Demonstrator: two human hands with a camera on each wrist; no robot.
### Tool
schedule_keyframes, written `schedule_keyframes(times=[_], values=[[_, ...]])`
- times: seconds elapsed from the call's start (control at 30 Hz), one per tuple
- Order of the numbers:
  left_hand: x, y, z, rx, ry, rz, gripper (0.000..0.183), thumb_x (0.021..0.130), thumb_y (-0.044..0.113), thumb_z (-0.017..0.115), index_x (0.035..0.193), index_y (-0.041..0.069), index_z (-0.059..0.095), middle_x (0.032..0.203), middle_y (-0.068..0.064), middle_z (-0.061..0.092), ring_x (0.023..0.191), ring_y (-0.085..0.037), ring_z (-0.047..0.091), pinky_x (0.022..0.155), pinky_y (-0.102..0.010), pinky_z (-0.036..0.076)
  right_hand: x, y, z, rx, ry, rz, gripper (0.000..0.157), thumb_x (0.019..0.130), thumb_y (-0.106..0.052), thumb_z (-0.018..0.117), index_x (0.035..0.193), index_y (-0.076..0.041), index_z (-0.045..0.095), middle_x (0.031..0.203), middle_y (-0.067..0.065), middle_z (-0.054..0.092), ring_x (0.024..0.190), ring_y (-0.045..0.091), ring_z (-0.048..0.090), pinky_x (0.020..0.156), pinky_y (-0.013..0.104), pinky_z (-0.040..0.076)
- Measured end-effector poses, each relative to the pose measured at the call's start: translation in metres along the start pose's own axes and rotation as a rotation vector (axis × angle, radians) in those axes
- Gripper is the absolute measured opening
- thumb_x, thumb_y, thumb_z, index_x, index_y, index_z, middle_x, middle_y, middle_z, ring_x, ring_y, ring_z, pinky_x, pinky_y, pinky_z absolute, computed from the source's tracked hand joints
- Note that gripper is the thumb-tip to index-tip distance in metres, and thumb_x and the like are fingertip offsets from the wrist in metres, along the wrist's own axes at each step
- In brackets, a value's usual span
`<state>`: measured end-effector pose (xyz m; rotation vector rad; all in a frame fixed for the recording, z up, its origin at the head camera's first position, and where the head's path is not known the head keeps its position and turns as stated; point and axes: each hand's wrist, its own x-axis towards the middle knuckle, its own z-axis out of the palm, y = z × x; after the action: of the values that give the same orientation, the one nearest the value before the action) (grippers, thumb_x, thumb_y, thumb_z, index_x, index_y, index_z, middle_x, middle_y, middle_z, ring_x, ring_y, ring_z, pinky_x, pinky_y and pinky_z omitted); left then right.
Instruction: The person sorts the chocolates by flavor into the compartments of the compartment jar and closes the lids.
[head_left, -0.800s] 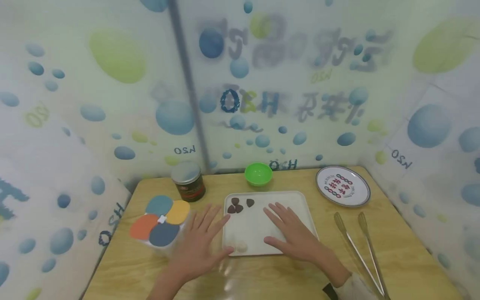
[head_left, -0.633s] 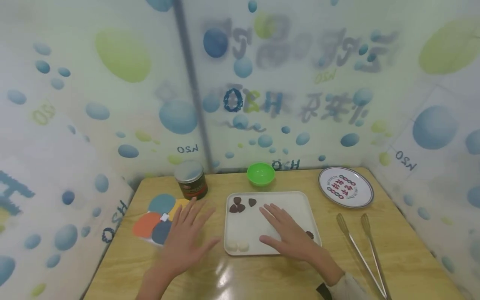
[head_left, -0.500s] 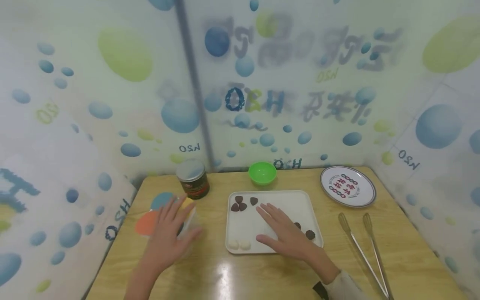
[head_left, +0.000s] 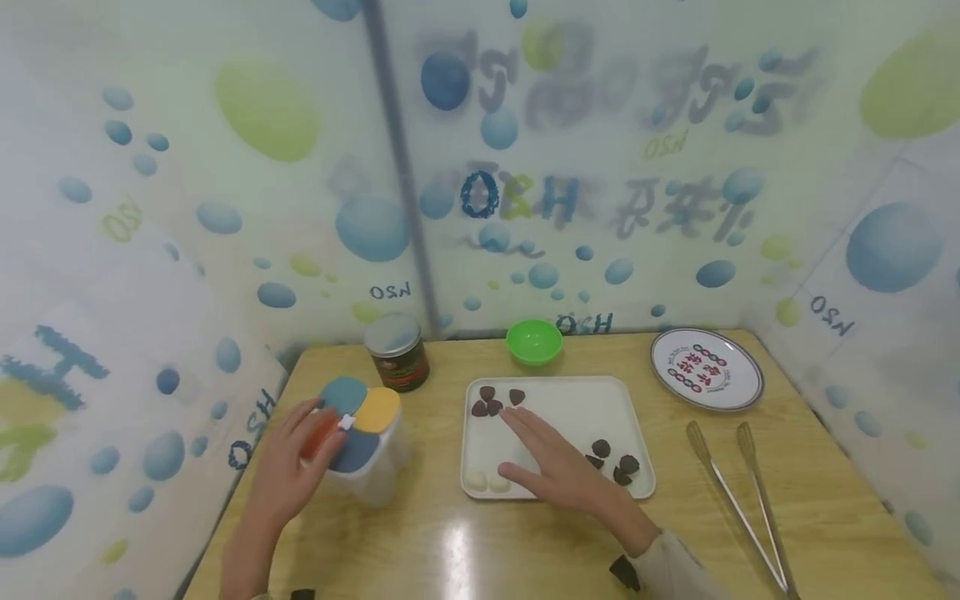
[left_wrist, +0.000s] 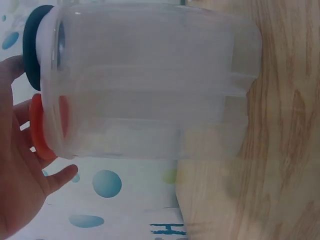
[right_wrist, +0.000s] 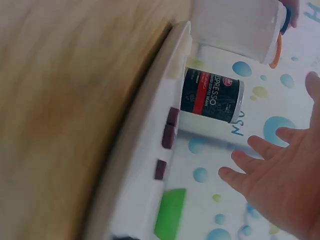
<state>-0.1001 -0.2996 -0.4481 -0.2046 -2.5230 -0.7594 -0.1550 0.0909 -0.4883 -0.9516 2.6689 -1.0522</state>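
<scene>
At the left, my left hand (head_left: 288, 467) reaches over the lid of a translucent plastic container (head_left: 378, 475), which has teal, yellow, orange and navy flaps. Its fingers lie at the orange flap (left_wrist: 37, 125), with the thumb held apart in the left wrist view. My right hand (head_left: 551, 467) hovers, fingers extended and holding nothing, above a white tray (head_left: 570, 400). Small dark brown pieces (head_left: 487, 408) sit at the tray's far left. Darker ridged pieces (head_left: 628, 464) lie near its right side, partly behind my hand, and pale pieces (head_left: 477, 481) at the near left corner.
Behind the container stands an espresso coffee bean tin (head_left: 401, 362). A green bowl (head_left: 535, 342) is behind the tray. To the right are a printed white plate (head_left: 707, 369) and metal tongs (head_left: 738, 500). Patterned walls enclose the wooden table (head_left: 525, 550).
My left hand has moved left from the tray's edge to the container's lid. My right hand has shifted slightly left over the tray, uncovering several ridged pieces. The head view has turned slightly.
</scene>
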Motion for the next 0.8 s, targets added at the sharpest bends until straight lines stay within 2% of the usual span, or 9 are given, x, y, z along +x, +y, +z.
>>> schedule_keyframes(times=[0.1, 0.17, 0.23, 0.27, 0.3, 0.4, 0.5, 0.6, 0.8], values=[[0.003, -0.009, 0.008, -0.007, 0.037, 0.023, 0.031, 0.089, 0.016, 0.074, 0.119, 0.008, 0.07, 0.138, -0.016, 0.06, 0.127, -0.044, 0.053, 0.113, -0.039, 0.038, 0.005, 0.002, 0.01, 0.129, 0.002, 0.044, 0.074, 0.099, -0.054, 0.054, 0.16, -0.024, 0.024, 0.165, -0.002, 0.027, 0.153, 0.021, 0.023, 0.124, 0.048, 0.023], [0.002, -0.011, 0.012, -0.012, 0.057, 0.029, 0.031, 0.089, 0.014, 0.075, 0.119, 0.009, 0.071, 0.138, -0.013, 0.061, 0.129, -0.042, 0.053, 0.115, -0.018, 0.029, 0.007, 0.003, 0.018, 0.186, 0.0, 0.061, 0.073, 0.099, -0.053, 0.054, 0.159, -0.024, 0.025, 0.165, -0.001, 0.027, 0.153, 0.021, 0.023, 0.123, 0.049, 0.024], [0.002, -0.012, 0.015, -0.02, 0.074, 0.033, 0.032, 0.088, 0.012, 0.075, 0.119, 0.008, 0.071, 0.138, -0.013, 0.061, 0.129, -0.041, 0.053, 0.11, -0.005, 0.02, 0.009, 0.003, 0.023, 0.203, -0.008, 0.069, 0.073, 0.099, -0.055, 0.053, 0.159, -0.025, 0.024, 0.165, -0.001, 0.027, 0.153, 0.022, 0.023, 0.123, 0.049, 0.024], [0.002, -0.011, 0.016, -0.021, 0.08, 0.03, 0.032, 0.088, 0.012, 0.076, 0.119, 0.008, 0.071, 0.138, -0.013, 0.061, 0.128, -0.041, 0.053, 0.11, -0.006, 0.021, 0.009, 0.002, 0.025, 0.213, -0.013, 0.071, 0.074, 0.099, -0.055, 0.053, 0.159, -0.025, 0.024, 0.165, -0.001, 0.027, 0.153, 0.022, 0.023, 0.123, 0.049, 0.024], [0.002, -0.01, 0.017, -0.021, 0.084, 0.026, 0.032, 0.087, 0.012, 0.076, 0.119, 0.008, 0.071, 0.138, -0.013, 0.061, 0.128, -0.041, 0.053, 0.113, -0.012, 0.026, 0.01, 0.002, 0.027, 0.22, -0.012, 0.07, 0.074, 0.099, -0.055, 0.052, 0.159, -0.024, 0.024, 0.165, -0.001, 0.027, 0.153, 0.022, 0.023, 0.123, 0.049, 0.024], [0.002, -0.006, 0.02, -0.018, 0.077, -0.005, 0.033, 0.089, 0.016, 0.075, 0.121, 0.008, 0.071, 0.14, -0.014, 0.059, 0.128, -0.041, 0.052, 0.113, -0.038, 0.038, 0.013, 0.001, 0.033, 0.25, -0.007, 0.067, 0.072, 0.1, -0.054, 0.052, 0.159, -0.023, 0.025, 0.164, -0.001, 0.029, 0.153, 0.023, 0.025, 0.123, 0.05, 0.024], [0.003, -0.002, 0.025, -0.022, 0.065, -0.04, 0.034, 0.091, 0.019, 0.073, 0.123, 0.008, 0.069, 0.142, -0.014, 0.057, 0.13, -0.041, 0.049, 0.104, -0.06, 0.039, 0.017, -0.001, 0.04, 0.282, 0.0, 0.06, 0.069, 0.101, -0.05, 0.051, 0.158, -0.02, 0.027, 0.163, 0.001, 0.032, 0.152, 0.025, 0.027, 0.122, 0.052, 0.025], [0.003, 0.003, 0.03, -0.03, 0.082, -0.071, 0.034, 0.092, 0.019, 0.072, 0.123, 0.007, 0.069, 0.143, -0.015, 0.055, 0.131, -0.042, 0.048, 0.103, -0.063, 0.038, 0.022, -0.005, 0.047, 0.317, -0.001, 0.048, 0.067, 0.102, -0.048, 0.051, 0.157, -0.018, 0.029, 0.161, 0.004, 0.035, 0.151, 0.026, 0.029, 0.121, 0.053, 0.026], [0.002, 0.017, 0.044, -0.013, 0.193, -0.097, 0.033, 0.091, 0.017, 0.071, 0.12, 0.002, 0.068, 0.138, -0.02, 0.058, 0.125, -0.046, 0.05, 0.101, -0.064, 0.04, 0.035, -0.015, 0.063, 0.408, 0.018, 0.026, 0.061, 0.103, -0.041, 0.052, 0.154, -0.012, 0.034, 0.157, 0.007, 0.041, 0.147, 0.027, 0.037, 0.119, 0.053, 0.03]])
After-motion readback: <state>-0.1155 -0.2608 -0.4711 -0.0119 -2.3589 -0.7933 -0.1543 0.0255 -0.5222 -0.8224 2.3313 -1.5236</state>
